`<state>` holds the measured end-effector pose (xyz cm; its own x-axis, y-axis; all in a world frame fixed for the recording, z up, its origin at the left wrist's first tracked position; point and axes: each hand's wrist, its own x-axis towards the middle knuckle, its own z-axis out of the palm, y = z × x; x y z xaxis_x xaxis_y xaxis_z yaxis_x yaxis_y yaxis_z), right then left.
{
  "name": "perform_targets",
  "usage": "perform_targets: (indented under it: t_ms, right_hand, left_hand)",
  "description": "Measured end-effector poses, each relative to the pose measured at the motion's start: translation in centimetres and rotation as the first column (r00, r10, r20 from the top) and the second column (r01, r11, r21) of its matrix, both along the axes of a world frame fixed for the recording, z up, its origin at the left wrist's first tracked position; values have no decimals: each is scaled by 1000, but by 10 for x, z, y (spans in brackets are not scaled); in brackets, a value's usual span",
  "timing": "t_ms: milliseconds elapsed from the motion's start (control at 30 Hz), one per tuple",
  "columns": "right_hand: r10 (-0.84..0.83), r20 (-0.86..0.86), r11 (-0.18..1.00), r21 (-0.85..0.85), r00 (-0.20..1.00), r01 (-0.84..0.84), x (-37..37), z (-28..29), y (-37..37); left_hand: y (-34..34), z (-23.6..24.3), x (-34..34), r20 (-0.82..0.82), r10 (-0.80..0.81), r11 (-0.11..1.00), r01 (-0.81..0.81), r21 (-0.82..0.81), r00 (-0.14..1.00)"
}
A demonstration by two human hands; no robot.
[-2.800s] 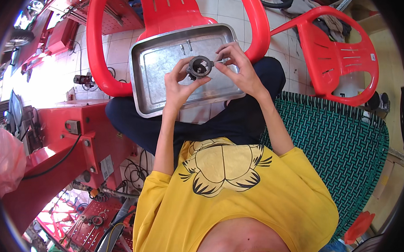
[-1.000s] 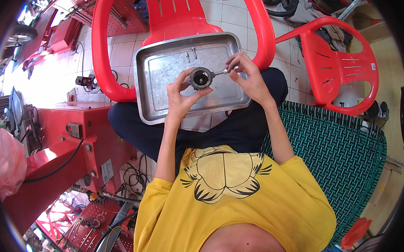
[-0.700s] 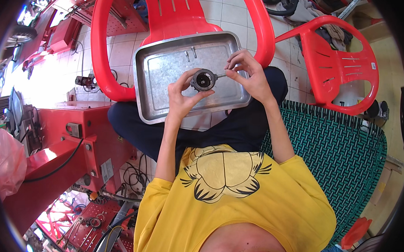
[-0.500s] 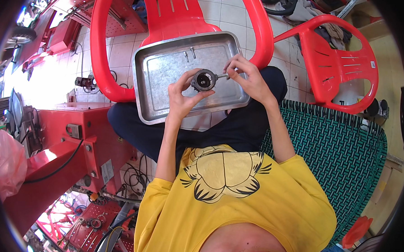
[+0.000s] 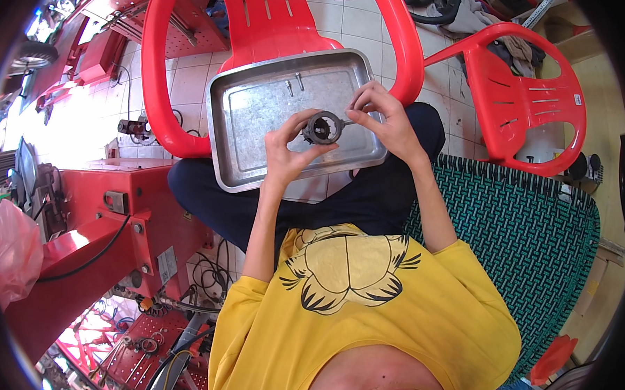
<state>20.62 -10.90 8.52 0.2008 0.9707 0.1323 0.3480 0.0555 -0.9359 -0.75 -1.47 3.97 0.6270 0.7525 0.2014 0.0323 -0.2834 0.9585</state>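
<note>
My left hand (image 5: 286, 151) grips a dark, ring-shaped metal part (image 5: 311, 131) between thumb and fingers, above the metal tray. The round opening faces up, with a small light piece visible inside. From the ring's right side a thin metal rod (image 5: 348, 122) sticks out. The closed fingertips of my right hand (image 5: 387, 122) are at the outer end of this rod and appear to pinch it, though they partly cover it. Two small metal bolts, a left one (image 5: 290, 88) and a right one (image 5: 299, 81), lie in the tray beyond the ring.
The shallow metal tray (image 5: 234, 83) rests on a red plastic chair (image 5: 270, 29) in front of me. Another red chair (image 5: 493, 110) and a green woven seat (image 5: 516, 228) are at right. Red metal machinery (image 5: 124, 196) stands close on the left, with cables below it.
The ring-shaped part has shifted slightly right and tilted in my left hand. Less of the rod shows between the ring and my right fingertips.
</note>
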Motion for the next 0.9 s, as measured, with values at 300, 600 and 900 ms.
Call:
perform_targets:
  t_ms: [300, 600, 900]
  right_hand:
    - [11, 32, 987, -159, 999, -5, 14, -6, -7]
    - [-91, -89, 995, -51, 992, 87, -3, -5, -5]
    - [-110, 24, 993, 50, 994, 109, -9, 0, -3]
  left_hand:
    - [-2, 6, 6, -29, 41, 999, -41, -22, 999]
    - [0, 5, 6, -4, 35, 999, -35, -28, 999]
    - [3, 3, 9, 9, 59, 997, -59, -44, 998]
